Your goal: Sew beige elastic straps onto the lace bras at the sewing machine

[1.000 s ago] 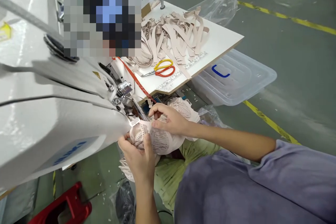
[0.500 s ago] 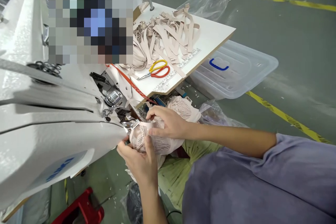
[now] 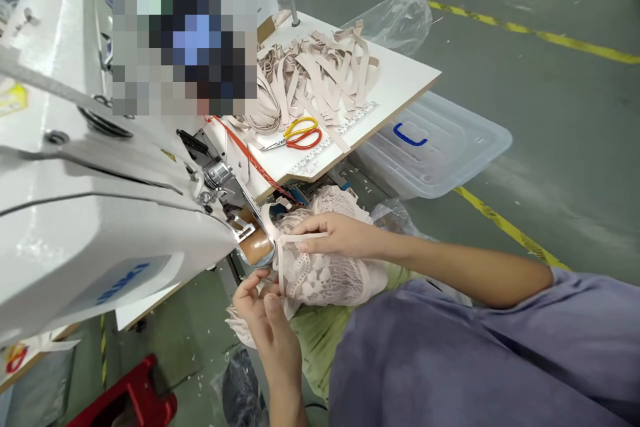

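Observation:
A pale pink lace bra (image 3: 320, 277) hangs over my lap, just off the rounded end of the sewing machine's bed (image 3: 257, 248). My right hand (image 3: 345, 235) pinches a narrow band of it between thumb and fingers. At the bra's near left edge is my left hand (image 3: 270, 313), its fingers curled onto the fabric; the fingertips are partly hidden. The metal presser foot and guide (image 3: 245, 233) stand just left of the bra, with the cloth apart from them. Part of the lace drops below my left hand.
The white sewing machine (image 3: 100, 247) fills the left side. On the white table (image 3: 400, 80) lie beige elastic strips (image 3: 320, 73) and scissors (image 3: 300, 135) with yellow and red handles. A lidded plastic box (image 3: 435, 147) stands beyond; a red stool (image 3: 130, 397) is below.
The bra has come out from under the presser foot and moved right, away from the machine, uncovering the bed's end. My right hand has shifted right; my left hand has turned and dropped slightly.

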Demonstrator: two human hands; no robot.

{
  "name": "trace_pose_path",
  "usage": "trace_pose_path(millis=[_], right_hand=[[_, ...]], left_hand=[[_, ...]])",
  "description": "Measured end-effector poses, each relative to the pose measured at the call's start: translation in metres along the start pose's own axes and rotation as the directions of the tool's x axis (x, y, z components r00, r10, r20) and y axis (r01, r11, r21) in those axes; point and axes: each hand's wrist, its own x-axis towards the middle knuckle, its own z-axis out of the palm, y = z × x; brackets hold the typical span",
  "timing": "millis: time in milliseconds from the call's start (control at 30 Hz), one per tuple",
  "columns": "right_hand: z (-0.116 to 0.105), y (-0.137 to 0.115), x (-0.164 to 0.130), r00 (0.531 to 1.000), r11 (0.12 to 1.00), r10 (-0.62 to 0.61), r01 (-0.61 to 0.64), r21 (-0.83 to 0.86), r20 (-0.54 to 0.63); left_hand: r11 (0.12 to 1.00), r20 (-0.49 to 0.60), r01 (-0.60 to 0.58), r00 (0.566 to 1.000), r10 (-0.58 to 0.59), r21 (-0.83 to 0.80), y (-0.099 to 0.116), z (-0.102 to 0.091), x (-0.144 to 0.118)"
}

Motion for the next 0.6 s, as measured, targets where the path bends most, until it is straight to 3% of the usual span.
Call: trace_pose_path(millis=[67, 133, 200, 233, 267, 333, 400, 433, 500, 567, 600], right_hand=[[-0.002, 0.0, -0.013, 0.999, 0.999, 0.05, -0.05, 0.02, 0.004], [0.001, 0.002, -0.024, 0.995, 0.995, 0.096, -0.097, 0.032, 0.037], [0.006, 0.004, -0.032, 0.99, 0.995, 0.101, -0.1, -0.022, 0.098], [0.009, 0.006, -0.035, 0.988, 0.993, 0.09, -0.079, -0.085, 0.123], [0.011, 0.008, -0.037, 0.988, 0.984, 0.067, -0.042, -0.175, 0.139], [0.012, 0.015, -0.041, 0.989, 0.909, -0.008, 0.069, -0.411, 0.149], [0.009, 0.024, -0.046, 0.982, 0.754, -0.07, 0.168, -0.635, 0.177], [0.006, 0.029, -0.048, 0.976, 0.671, -0.073, 0.199, -0.714, 0.203], [-0.001, 0.036, -0.054, 0.969, 0.555, -0.041, 0.226, -0.8, 0.245], [-0.008, 0.038, -0.06, 0.961, 0.517, -0.021, 0.246, -0.82, 0.274], [-0.011, 0.036, -0.064, 0.958, 0.521, -0.026, 0.256, -0.814, 0.285]], left_hand=[[0.971, 0.108, 0.202, 0.976, -0.188, -0.13, -0.006, -0.001, -0.001], [0.887, 0.309, 0.417, 0.885, -0.348, -0.195, -0.009, 0.002, 0.002], [0.798, 0.509, 0.562, 0.763, -0.399, -0.217, -0.007, 0.007, 0.006], [0.771, 0.574, 0.592, 0.724, -0.381, -0.236, -0.003, 0.008, 0.008], [0.759, 0.607, 0.594, 0.715, -0.347, -0.265, 0.002, 0.008, 0.01], [0.776, 0.562, 0.533, 0.775, -0.288, -0.337, 0.016, 0.0, 0.014], [0.823, 0.43, 0.433, 0.864, -0.263, -0.367, 0.032, -0.022, 0.02], [0.842, 0.363, 0.41, 0.888, -0.281, -0.35, 0.04, -0.037, 0.024], [0.903, 0.126, 0.273, 0.961, -0.245, -0.33, 0.052, -0.074, 0.033], [0.952, -0.018, 0.164, 0.984, -0.175, -0.258, 0.058, -0.114, 0.044], [0.985, -0.086, 0.094, 0.991, -0.106, -0.142, 0.057, -0.133, 0.05]])
